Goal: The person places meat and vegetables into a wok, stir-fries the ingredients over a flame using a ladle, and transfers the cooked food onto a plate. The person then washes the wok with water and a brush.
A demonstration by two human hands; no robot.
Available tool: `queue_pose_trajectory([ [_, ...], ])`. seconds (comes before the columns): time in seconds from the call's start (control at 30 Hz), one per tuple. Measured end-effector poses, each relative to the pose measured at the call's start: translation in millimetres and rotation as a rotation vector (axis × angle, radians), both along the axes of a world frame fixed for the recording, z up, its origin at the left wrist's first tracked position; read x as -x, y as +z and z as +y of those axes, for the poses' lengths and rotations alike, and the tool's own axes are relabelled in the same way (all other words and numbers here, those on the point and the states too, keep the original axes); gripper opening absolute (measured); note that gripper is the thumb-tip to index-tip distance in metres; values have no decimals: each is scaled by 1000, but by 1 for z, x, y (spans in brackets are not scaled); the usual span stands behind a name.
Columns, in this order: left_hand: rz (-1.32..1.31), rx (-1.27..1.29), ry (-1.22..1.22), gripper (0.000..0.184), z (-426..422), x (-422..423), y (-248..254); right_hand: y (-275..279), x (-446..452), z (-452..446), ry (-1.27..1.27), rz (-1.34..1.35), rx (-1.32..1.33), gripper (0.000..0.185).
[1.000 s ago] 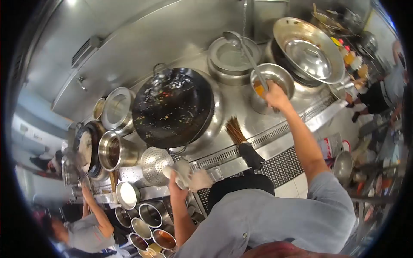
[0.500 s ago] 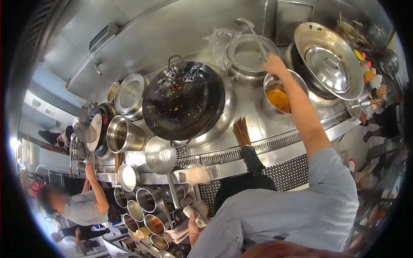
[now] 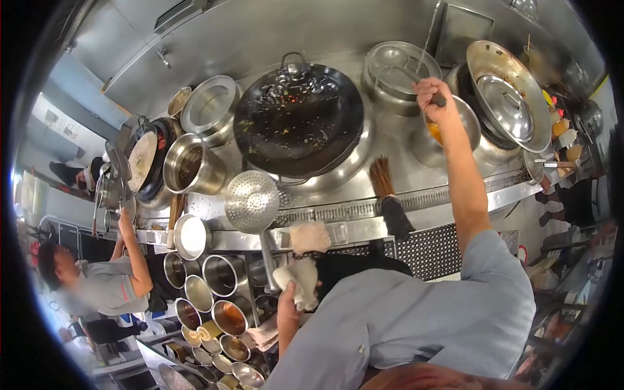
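Observation:
My right hand (image 3: 437, 99) is closed round the handle of a metal ladle (image 3: 392, 57), whose bowl is in a water-filled pot (image 3: 416, 64) at the back. Just below that hand stands a steel pot (image 3: 474, 123) with orange liquid, partly hidden by my forearm. My left hand (image 3: 288, 307) grips a folded white cloth (image 3: 298, 283) near the counter's front edge, below a perforated strainer (image 3: 253, 200). A large black wok (image 3: 298, 120) with food scraps sits on the stove between my hands.
A bamboo brush (image 3: 383, 182) lies on the front drain grate. At right, a large pan holds a metal lid (image 3: 504, 107). Several sauce pots (image 3: 229, 316) stand at lower left, near a co-worker (image 3: 107, 284) holding a utensil over another wok.
My right hand has moved the ladle from above the orange liquid to the water pot, lowering its bowl there. My left hand has shifted with the cloth.

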State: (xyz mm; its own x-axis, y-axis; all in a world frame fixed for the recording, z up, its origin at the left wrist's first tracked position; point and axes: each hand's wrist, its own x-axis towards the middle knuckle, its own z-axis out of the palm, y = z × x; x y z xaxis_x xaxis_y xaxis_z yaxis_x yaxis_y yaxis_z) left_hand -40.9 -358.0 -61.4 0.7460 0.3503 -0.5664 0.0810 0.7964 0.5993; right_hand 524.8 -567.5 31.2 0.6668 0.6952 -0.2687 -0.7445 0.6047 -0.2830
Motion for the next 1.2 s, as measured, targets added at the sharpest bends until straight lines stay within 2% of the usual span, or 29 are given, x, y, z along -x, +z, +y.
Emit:
queue_pose_trajectory([
  [0.03,205,111,-14,71,14,4,0,8,12,6,-2,-9,-65,40],
  [0.07,56,152,-56,69,28,0,-15,21,30,14,-14,-23,-69,40],
  [0.13,-120,3,-300,68,62,-26,-13,39,77,25,-49,-49,-67,40],
  [0.2,-99,-91,-397,66,93,-47,-10,45,112,33,-54,-75,-49,39],
  [0.27,-41,-99,-460,67,118,-66,-6,56,159,43,-9,-89,-183,37],
  [0.3,-160,-107,-461,69,126,-75,3,59,184,48,-3,-76,-218,37],
  [0.33,-286,-122,-462,70,133,-81,9,63,208,50,-11,-19,-194,37],
  [0.43,-376,-46,-490,74,153,-84,-4,68,261,52,-52,18,-65,37],
  [0.5,-311,-14,-533,73,162,-72,-16,69,289,53,-21,-16,207,37],
  [0.53,-252,-3,-565,72,162,-67,-18,63,295,47,-28,-6,215,37],
  [0.6,-241,23,-532,67,155,-57,-25,40,297,33,93,-183,456,41],
  [0.63,-170,105,-547,64,153,-48,-33,22,303,31,-11,-347,730,48],
  [0.67,-95,181,-559,61,152,-39,-38,3,308,28,5,-330,731,48],
  [0.73,-95,197,-546,58,143,-25,-41,-40,318,18,23,-784,1679,58],
  [0.77,-90,210,-539,57,139,-20,-46,-78,320,-5,20,-790,1666,58],
  [0.83,-63,180,-511,55,129,-16,-45,-152,315,-62,-230,-1482,2072,62],
  [0.87,-85,165,-488,55,124,-14,-43,-160,313,-69,-135,-1398,2093,63],
  [0.9,-73,109,-482,60,122,-11,-42,-138,312,-57,230,-945,2200,66],
  [0.93,-66,48,-474,64,120,-19,-36,-142,309,-58,328,-931,2288,66],
  [1.0,-104,-5,-402,64,117,-26,-25,-169,295,-76,435,-951,2302,66],
  [1.07,-77,17,-449,65,118,-33,-27,-186,283,-78,400,-1048,2334,68],
  [1.1,-23,-5,-493,52,122,-39,-9,-189,281,-80,399,-1123,2379,71],
  [1.13,-21,-11,-493,52,124,-43,-6,-185,280,-71,395,-1122,2373,71],
  [1.2,-13,-256,-581,50,126,-53,-1,-179,279,-37,464,-1129,2068,75],
])
